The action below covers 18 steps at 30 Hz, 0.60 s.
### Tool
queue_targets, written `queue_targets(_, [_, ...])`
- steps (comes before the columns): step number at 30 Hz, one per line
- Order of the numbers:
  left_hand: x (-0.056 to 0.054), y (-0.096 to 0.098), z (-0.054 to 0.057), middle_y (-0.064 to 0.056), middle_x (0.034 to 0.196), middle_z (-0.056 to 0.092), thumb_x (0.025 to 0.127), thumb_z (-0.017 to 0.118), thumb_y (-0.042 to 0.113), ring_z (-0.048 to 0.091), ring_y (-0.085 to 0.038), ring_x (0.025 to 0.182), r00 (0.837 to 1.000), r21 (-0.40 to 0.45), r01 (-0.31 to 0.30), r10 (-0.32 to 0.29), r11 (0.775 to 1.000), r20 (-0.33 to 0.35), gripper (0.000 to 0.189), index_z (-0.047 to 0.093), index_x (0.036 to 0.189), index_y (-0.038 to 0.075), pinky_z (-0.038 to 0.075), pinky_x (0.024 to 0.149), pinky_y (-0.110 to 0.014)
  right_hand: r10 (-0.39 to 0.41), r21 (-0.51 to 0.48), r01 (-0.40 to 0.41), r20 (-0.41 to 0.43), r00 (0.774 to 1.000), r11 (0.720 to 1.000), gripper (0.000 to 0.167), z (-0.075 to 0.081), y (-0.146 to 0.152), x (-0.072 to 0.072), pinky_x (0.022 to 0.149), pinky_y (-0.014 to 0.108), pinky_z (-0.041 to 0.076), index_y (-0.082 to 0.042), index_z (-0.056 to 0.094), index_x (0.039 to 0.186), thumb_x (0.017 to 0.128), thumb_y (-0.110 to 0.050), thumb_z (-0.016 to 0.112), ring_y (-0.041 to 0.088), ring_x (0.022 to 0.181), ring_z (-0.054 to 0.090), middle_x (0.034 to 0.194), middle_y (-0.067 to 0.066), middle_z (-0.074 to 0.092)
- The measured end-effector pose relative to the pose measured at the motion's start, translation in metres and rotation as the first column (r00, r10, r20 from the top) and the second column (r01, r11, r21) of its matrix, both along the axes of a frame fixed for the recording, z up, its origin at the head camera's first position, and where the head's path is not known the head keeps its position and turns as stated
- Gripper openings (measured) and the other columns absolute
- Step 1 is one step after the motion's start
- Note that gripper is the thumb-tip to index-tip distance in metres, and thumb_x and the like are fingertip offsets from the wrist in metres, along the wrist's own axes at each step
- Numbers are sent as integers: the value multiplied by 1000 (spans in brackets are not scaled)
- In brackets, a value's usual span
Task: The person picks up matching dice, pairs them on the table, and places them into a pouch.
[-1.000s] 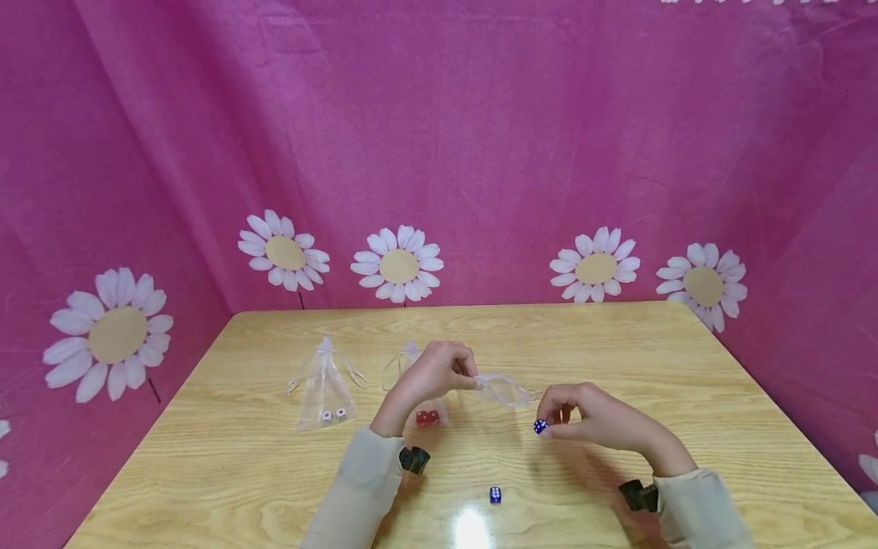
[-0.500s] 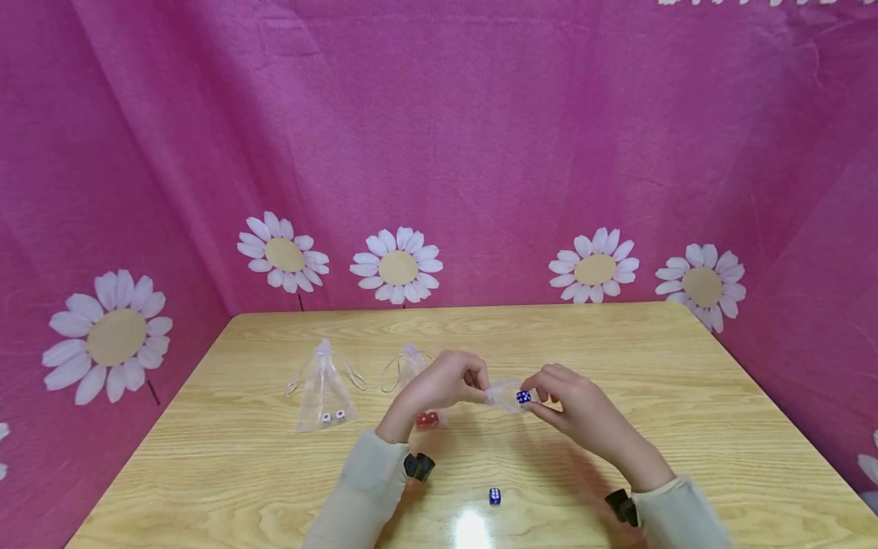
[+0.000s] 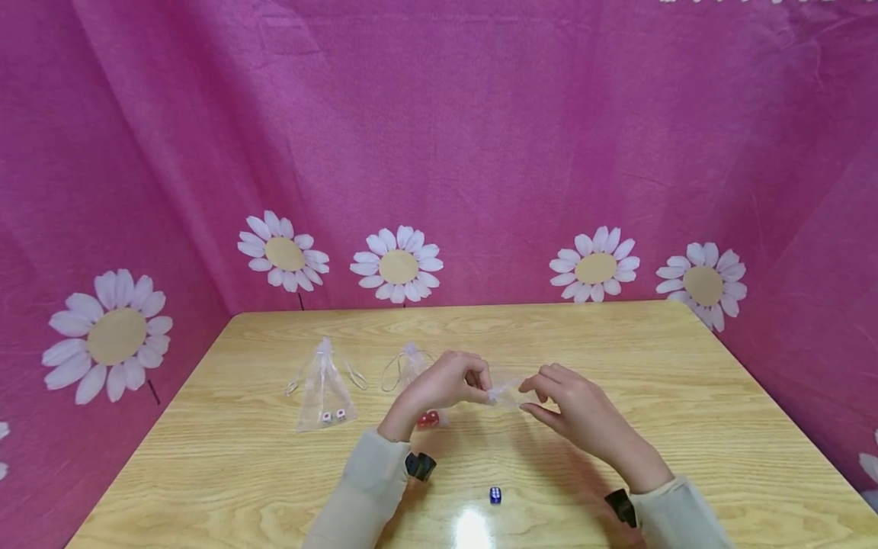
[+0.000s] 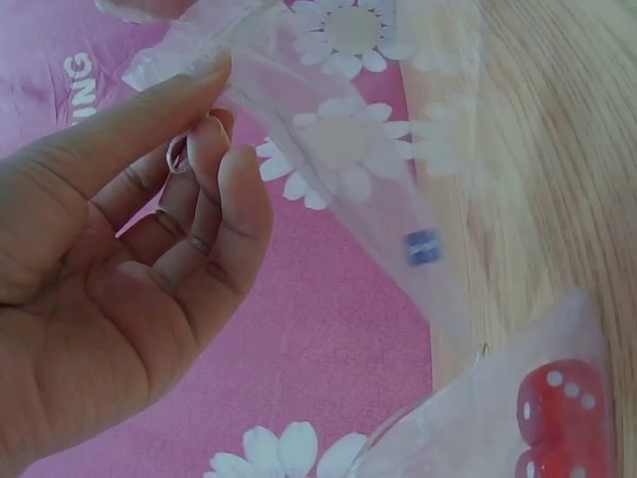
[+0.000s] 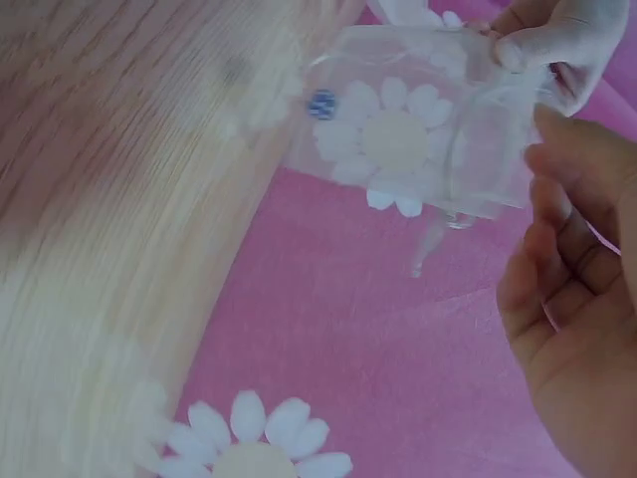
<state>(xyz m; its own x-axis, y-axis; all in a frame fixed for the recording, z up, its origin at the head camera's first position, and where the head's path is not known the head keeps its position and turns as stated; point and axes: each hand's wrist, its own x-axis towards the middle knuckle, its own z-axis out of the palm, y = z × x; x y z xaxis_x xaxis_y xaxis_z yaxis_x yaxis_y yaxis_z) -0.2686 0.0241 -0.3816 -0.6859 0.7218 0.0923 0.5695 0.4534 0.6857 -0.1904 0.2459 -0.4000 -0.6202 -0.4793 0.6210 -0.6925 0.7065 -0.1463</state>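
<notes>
My left hand (image 3: 449, 381) pinches the rim of a sheer white drawstring bag (image 3: 506, 392) above the table. Inside that bag, low down, a blue die (image 4: 422, 248) shows through the fabric in the left wrist view; the right wrist view also shows this blue die (image 5: 322, 104). Beside the bag's mouth is my right hand (image 3: 579, 408), thumb and fingers apart, with nothing between them. Another blue die (image 3: 495, 496) lies on the table nearer to me.
On the wooden table (image 3: 206, 457), a sheer bag (image 3: 321, 385) with two white dice lies at the left. A second bag (image 3: 412, 363), partly behind my left hand, contains red dice (image 3: 428, 418). Pink flowered cloth (image 3: 480, 152) stands behind and at both sides.
My right hand has moved left to the bag's mouth and let go of the blue die, which is now inside the bag. My left hand has shifted slightly right with the bag.
</notes>
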Motion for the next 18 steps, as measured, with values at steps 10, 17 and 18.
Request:
queue_targets(10, [-4, -5, 0, -3, 79, 67, 84, 75, 8, 55, -6, 70, 997, 15, -83, 83, 996, 5, 12, 68, 75, 8, 47, 64, -16, 314, -239, -234, 383, 869, 942, 10, 1, -11, 6, 68, 22, 54, -16, 69, 97, 89, -11, 70, -3, 79, 60, 89, 0, 72])
queue_targets(17, [-4, -6, 1, -3, 77, 67, 84, 76, 9, 53, -6, 69, 993, 27, -120, 119, 992, 18, 11, 68, 76, 7, 45, 62, -16, 275, -120, -248, 501, 821, 961, 6, -1, -21, 12, 69, 22, 54, -13, 69, 96, 91, -14, 69, -5, 79, 57, 90, 0, 70])
queue_targets(18, [-4, -6, 1, -3, 77, 67, 84, 76, 8, 54, -6, 69, 992, 29, -122, 122, 992, 20, 11, 68, 76, 7, 45, 62, -16, 271, -94, -261, 522, 809, 961, 6, -3, -25, 13, 69, 21, 54, -12, 69, 96, 91, -15, 69, -5, 79, 57, 89, 0, 70])
